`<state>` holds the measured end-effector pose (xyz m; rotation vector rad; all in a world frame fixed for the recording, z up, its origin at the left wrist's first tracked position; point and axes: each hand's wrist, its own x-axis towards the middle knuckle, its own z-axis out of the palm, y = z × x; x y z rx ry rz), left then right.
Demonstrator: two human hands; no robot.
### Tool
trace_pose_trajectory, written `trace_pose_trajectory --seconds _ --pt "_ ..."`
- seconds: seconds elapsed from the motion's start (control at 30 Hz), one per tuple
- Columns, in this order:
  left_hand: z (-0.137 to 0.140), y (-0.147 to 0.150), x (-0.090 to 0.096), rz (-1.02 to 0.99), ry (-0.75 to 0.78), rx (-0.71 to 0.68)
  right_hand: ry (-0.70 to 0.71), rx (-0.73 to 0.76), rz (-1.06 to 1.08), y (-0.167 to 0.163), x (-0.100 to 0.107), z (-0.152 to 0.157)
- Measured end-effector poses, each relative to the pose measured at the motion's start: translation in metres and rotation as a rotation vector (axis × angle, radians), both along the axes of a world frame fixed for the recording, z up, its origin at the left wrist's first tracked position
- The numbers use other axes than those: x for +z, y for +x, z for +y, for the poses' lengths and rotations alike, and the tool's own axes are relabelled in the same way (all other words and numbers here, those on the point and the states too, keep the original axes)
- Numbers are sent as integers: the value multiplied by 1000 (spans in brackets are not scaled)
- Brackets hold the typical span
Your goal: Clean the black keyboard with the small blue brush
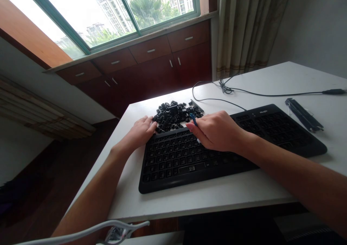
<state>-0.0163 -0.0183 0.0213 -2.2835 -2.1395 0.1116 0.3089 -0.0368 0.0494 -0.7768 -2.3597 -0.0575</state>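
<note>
**Keycap heap near the table edge had me nervous**

So the keyboard (222,162) lay on the white table (151,205) under my view, rows of square sockets bare, with a heap of loose black pieces (172,115) (keycaps, I reckoned) just behind it, near the table's far edge. First worry: one careless shove from the left hand (141,129) and some could've gone over. That hand lay beside the heap at the board's back left corner, fingers stretched out close together, thumb a bit apart; couldn't tell if it touched any pieces.

The right hand (219,131) was fisted around a blue tool (193,119) above the board's middle. I mostly couldn't see the lower end, so no clue what it touched. Too much force, or a bad slant, might've scraped or cracked a socket. If neither hand was really bracing the board, it might've skidded into the heap too. Plus the cable (226,89) had a tangle in it, so a snag could've tugged everything sideways.
</note>
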Motion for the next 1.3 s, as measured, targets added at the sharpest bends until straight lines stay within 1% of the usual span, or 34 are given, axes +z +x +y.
trace_pose_trajectory --seconds 0.13,0.37,0.47,0.77,0.87,1.0,1.1,1.2,1.3 --pt "0 0 0 -24 17 -9 9 7 25 0 0 0" --pt "1 -1 -2 -37 33 9 -32 69 63 2 2 -1" --pt "1 -3 -2 -30 47 -16 -40 84 68 1 2 -1" --pt "2 -6 -5 15 33 -57 -36 115 -11 1 0 0" --pt "1 -5 -4 0 23 -52 -20 98 -31 0 -1 -1" --pt "1 -4 -3 -20 24 -17 5 65 -12 0 0 -1" --pt "0 -4 -3 1 30 -40 19 62 14 1 1 -1" --pt "0 -3 -3 19 36 -54 17 78 47 1 2 -1" --pt "1 -2 -2 20 35 -31 -8 113 76 1 2 0"
